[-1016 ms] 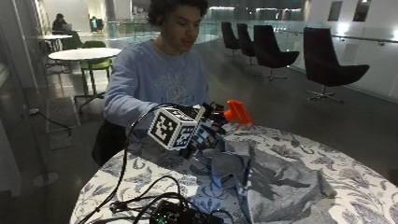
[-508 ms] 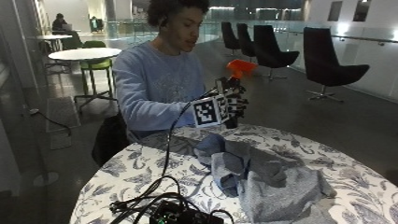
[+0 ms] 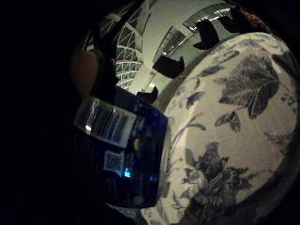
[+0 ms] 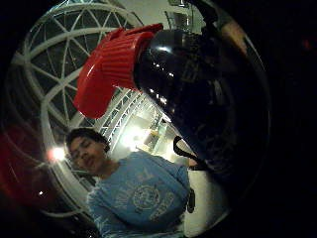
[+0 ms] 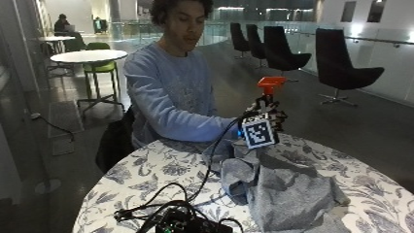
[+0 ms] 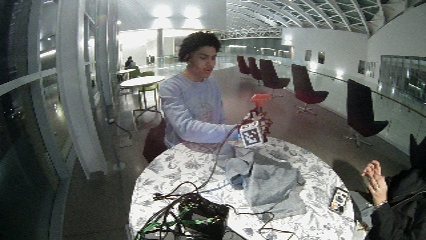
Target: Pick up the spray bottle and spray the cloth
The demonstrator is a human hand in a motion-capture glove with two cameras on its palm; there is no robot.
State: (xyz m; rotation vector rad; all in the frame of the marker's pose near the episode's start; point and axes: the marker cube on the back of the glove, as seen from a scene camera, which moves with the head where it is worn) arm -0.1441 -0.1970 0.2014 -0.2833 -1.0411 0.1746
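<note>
Spray bottle held up over the far edge of the tabletop, cloth lying below it.

I see my gloved right hand [image 5: 260, 127] curled around the dark spray bottle [image 5: 268, 104], holding it upright in the air, orange-red spray head [image 4: 111, 67] on top. The grey cloth [image 5: 281, 187] lies crumpled on the floral tabletop [image 5: 148, 172], just below and beside the hand, apart from the bottle.
</note>
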